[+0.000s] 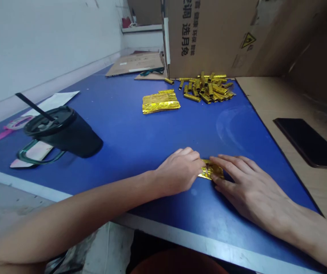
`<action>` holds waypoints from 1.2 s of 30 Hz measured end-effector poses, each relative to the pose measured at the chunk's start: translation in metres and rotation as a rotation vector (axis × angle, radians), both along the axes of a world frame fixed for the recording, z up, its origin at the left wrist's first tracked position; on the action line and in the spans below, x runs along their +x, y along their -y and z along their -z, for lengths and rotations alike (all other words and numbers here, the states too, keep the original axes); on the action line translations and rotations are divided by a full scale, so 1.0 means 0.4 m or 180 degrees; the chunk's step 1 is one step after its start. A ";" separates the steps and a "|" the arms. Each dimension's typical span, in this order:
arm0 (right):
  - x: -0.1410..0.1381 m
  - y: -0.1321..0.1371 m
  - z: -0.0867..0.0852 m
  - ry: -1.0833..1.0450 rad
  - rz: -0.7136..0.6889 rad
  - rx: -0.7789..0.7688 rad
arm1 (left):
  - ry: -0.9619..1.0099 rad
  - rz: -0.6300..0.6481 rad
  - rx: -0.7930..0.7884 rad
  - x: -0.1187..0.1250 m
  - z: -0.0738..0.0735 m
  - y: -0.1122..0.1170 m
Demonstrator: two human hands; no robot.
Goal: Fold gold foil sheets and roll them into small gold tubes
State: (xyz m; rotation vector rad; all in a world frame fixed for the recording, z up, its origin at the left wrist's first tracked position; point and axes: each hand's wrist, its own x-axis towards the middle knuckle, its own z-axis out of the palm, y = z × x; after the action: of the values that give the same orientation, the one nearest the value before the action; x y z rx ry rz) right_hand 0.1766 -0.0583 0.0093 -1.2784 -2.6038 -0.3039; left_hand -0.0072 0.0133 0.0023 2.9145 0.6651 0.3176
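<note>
A small sheet of gold foil paper point(209, 170) lies on the blue tabletop point(123, 148) between my two hands. My left hand point(182, 171) is closed, its curled fingers on the sheet's left end. From the right, my right hand point(240, 182) has its thumb and forefinger on the other end, with the remaining fingers fairly straight. Both hands cover part of the paper, and part of it looks folded over. Beyond them rests a flat stack of gold foil paper point(161, 103). Behind that and to the right is a heap of rolled gold paper tubes point(206, 89).
At left stands a dark lidded tumbler point(66, 131) with a straw and handle, near pink scissors point(2, 136) and white paper point(56, 102). A large cardboard box point(209, 42) rises at the back. A black phone point(309, 142) lies on the wooden surface at right.
</note>
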 end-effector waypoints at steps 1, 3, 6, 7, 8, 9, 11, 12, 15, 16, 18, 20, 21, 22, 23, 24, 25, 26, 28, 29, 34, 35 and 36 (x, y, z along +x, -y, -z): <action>0.001 -0.001 -0.001 -0.0045 -0.0022 -0.0095 | -0.0002 0.0011 0.0010 -0.001 -0.002 0.001; 0.004 -0.002 -0.002 -0.0140 -0.0064 -0.0379 | -0.0012 0.0052 0.0053 -0.002 -0.006 0.001; 0.011 -0.004 -0.004 -0.0295 -0.0028 -0.0617 | -0.0050 0.0155 0.0167 -0.004 -0.006 -0.001; 0.014 -0.005 -0.004 -0.0336 -0.0012 -0.0657 | -0.0059 0.0183 0.0211 -0.004 -0.005 -0.002; 0.017 -0.007 -0.004 -0.0375 0.0000 -0.0695 | -0.0072 0.0217 0.0258 -0.004 -0.004 -0.003; 0.019 -0.009 -0.003 -0.0411 -0.0001 -0.0741 | -0.0087 0.0254 0.0319 -0.004 -0.003 -0.003; 0.023 -0.013 -0.003 -0.0483 -0.0034 -0.0853 | -0.0143 0.0348 0.0458 -0.005 0.000 -0.003; 0.025 -0.016 -0.003 -0.0520 -0.0049 -0.0901 | -0.0181 0.0393 0.0528 -0.006 0.001 -0.003; 0.029 -0.022 -0.003 -0.0603 -0.0088 -0.0990 | -0.0269 0.0431 0.0634 -0.013 0.006 0.000; 0.029 -0.023 -0.002 -0.0627 -0.0089 -0.0998 | -0.0278 0.0424 0.0628 -0.016 0.008 0.001; 0.030 -0.025 0.001 -0.0686 -0.0075 -0.0964 | -0.0266 0.0402 0.0595 -0.020 0.012 0.003; 0.030 -0.026 0.004 -0.0712 -0.0064 -0.0913 | -0.0252 0.0385 0.0573 -0.023 0.014 0.006; 0.030 -0.025 0.004 -0.0689 -0.0070 -0.0900 | -0.0265 0.0382 0.0574 -0.023 0.015 0.008; 0.029 -0.025 0.004 -0.0638 -0.0081 -0.0899 | -0.0287 0.0381 0.0586 -0.023 0.016 0.010; 0.029 -0.024 0.003 -0.0564 -0.0092 -0.0905 | -0.0312 0.0385 0.0606 -0.023 0.016 0.013; 0.029 -0.023 0.001 -0.0480 -0.0095 -0.0905 | -0.0342 0.0392 0.0631 -0.024 0.016 0.016; 0.029 -0.022 -0.001 -0.0401 -0.0092 -0.0901 | -0.0361 0.0394 0.0662 -0.025 0.015 0.019; 0.028 -0.021 -0.004 -0.0332 -0.0088 -0.0897 | -0.0363 0.0395 0.0688 -0.028 0.015 0.022; 0.029 -0.021 -0.008 -0.0254 -0.0101 -0.0892 | -0.0342 0.0404 0.0692 -0.036 0.016 0.026; 0.030 -0.022 -0.010 -0.0248 -0.0121 -0.0891 | -0.0330 0.0408 0.0670 -0.040 0.016 0.027; 0.035 -0.025 -0.013 -0.0330 -0.0228 -0.0854 | -0.0398 0.0422 0.0463 -0.060 0.022 0.028; 0.036 -0.026 -0.012 -0.0324 -0.0231 -0.0848 | -0.0424 0.0428 0.0436 -0.063 0.023 0.027; 0.037 -0.025 -0.012 -0.0309 -0.0235 -0.0846 | -0.0448 0.0429 0.0411 -0.065 0.024 0.027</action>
State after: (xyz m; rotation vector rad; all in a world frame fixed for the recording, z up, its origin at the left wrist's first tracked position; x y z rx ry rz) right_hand 0.1915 -0.0483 0.0140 -1.2360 -2.6661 0.1187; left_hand -0.0330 0.0024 -0.0072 3.1086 0.4789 0.1463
